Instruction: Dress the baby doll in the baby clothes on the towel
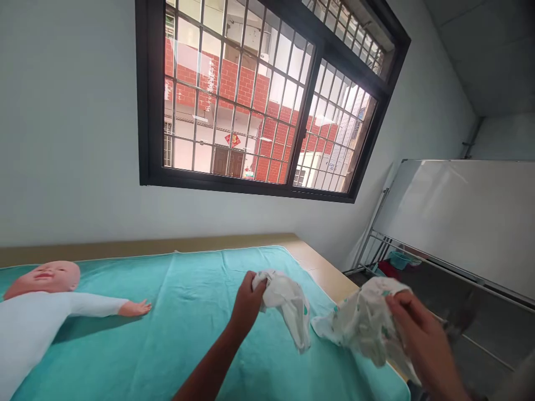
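Note:
My left hand (249,296) is closed on a bunched piece of white baby clothing (288,298) with small green prints. A narrow end of it, like a sleeve or a leg, hangs down over the towel. Farther right, my right hand (422,328) grips another bunched part of white, green-printed baby clothing (363,314), slightly blurred. I cannot tell whether the two parts belong to one garment. On the left, a baby doll (37,328) in a white long-sleeved garment lies face up, one arm stretched towards my left hand.
A turquoise towel (188,328) covers much of the wooden table (324,278). Behind the table is a wall with a barred window (234,100). A whiteboard (468,217) on a metal frame stands at the right, with a blue basin (399,259) behind its lower part.

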`<state>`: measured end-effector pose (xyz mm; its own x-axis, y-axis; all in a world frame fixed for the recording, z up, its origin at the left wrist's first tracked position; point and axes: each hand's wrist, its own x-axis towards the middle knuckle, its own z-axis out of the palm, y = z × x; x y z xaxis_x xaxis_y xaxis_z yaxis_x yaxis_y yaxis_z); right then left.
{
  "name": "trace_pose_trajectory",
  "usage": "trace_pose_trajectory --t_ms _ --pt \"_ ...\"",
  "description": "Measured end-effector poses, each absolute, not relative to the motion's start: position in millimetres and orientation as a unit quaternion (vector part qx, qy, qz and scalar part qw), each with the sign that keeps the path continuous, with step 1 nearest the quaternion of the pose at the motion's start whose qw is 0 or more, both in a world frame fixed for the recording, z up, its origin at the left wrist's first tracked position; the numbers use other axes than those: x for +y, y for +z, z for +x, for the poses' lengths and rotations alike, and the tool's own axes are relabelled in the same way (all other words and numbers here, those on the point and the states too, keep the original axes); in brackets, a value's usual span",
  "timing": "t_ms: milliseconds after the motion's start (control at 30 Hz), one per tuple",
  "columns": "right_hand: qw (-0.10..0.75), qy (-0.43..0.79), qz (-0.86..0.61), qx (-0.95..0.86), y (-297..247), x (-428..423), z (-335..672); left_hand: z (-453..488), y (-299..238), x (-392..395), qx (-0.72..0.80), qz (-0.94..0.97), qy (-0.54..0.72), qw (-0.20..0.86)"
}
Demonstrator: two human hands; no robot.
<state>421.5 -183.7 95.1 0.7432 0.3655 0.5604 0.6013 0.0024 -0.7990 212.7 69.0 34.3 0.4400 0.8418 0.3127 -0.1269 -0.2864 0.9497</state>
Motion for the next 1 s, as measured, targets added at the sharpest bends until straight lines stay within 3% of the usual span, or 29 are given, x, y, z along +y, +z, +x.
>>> trace_pose_trajectory --t_ms 200,267,467,633,833,933,1000 --pt "0.341 0.122 -0.82 -0.444 29 -156 405 151 108 65 0.205 0.513 0.521 0.65" --pt "0.3 0.163 -0.814 -0.47 34 -147 391 139 118 61 0.212 0.514 0.509 0.657" --pt "0.435 0.169 -0.708 -0.53 85 -107 307 127 126 58 0.278 0.63 0.465 0.557" --pt "0.496 0.116 -0.645 -0.57 89 -76 247 124 125 52 0.326 0.72 0.442 0.425" --pt "0.558 0.122 -0.659 -0.49 78 -61 280 95 132 70 0.351 0.792 0.403 0.295" --pt "0.608 0.164 -0.663 -0.405 73 -57 301 73 140 78 0.359 0.776 0.424 0.298" --pt "0.586 0.219 -0.648 -0.435 63 -57 303 60 147 78 0.372 0.729 0.478 0.319"
